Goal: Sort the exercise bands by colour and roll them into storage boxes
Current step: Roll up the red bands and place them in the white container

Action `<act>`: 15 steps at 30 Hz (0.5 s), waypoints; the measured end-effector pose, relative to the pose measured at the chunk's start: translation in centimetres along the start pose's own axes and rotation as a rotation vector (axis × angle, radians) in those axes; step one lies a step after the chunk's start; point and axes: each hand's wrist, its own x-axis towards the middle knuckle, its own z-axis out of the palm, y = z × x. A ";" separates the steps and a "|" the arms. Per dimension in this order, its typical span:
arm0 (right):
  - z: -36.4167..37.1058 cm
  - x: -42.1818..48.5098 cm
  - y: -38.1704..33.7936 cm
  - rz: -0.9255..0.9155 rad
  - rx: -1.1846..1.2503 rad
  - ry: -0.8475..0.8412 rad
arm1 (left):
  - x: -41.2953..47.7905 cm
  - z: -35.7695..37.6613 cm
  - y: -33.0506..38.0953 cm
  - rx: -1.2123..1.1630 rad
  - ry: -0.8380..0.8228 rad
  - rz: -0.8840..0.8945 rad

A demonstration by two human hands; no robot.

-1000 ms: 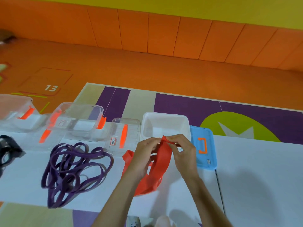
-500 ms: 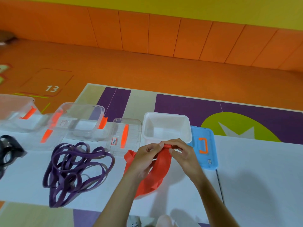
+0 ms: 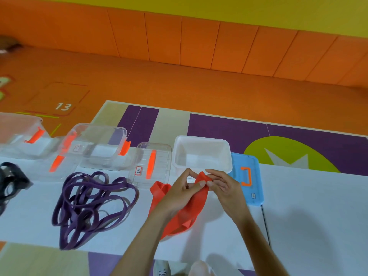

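A wide red exercise band (image 3: 194, 208) hangs from both my hands over the white table (image 3: 310, 206). My left hand (image 3: 184, 193) and my right hand (image 3: 224, 188) pinch its folded top end between thumb and fingers, just in front of an open white storage box (image 3: 202, 154). The band's lower loop rests on the table. A tangle of purple bands (image 3: 87, 206) lies to the left. Black bands (image 3: 11, 178) show at the far left edge.
A blue lid with an orange handle (image 3: 248, 179) lies right of the white box. A clear lid (image 3: 152, 163) lies left of it. Two clear boxes with orange latches (image 3: 101, 148) (image 3: 20, 134) stand further left. Orange floor and padded wall lie beyond.
Both hands have turned the band's top end over into a small fold and shifted slightly toward the white box. The other bands and boxes have not moved.
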 end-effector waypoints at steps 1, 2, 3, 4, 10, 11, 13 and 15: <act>-0.1 -0.2 0.1 0.003 -0.009 0.002 | 0.0 -0.1 -0.1 0.019 -0.004 0.001; -0.3 -0.3 0.1 -0.011 -0.030 0.001 | 0.0 -0.2 -0.2 0.024 -0.022 0.005; -0.6 -0.4 0.0 -0.035 -0.066 -0.005 | 0.0 -0.4 -0.2 0.013 -0.052 0.006; -0.9 -0.4 -0.1 -0.054 -0.100 -0.016 | -0.1 -0.6 -0.2 -0.007 -0.087 0.000; -2.1 0.3 -0.8 -0.033 -0.092 -0.070 | -0.3 -0.2 0.1 0.031 -0.087 0.058; -2.1 0.6 -1.0 -0.016 -0.076 -0.075 | 0.0 -0.1 0.1 0.047 -0.068 0.085; -1.9 1.7 -1.6 0.025 -0.105 -0.073 | 0.5 0.2 0.3 0.042 -0.047 0.112; -1.7 2.8 -2.0 0.023 -0.161 -0.081 | 0.8 0.0 0.5 0.030 -0.062 0.109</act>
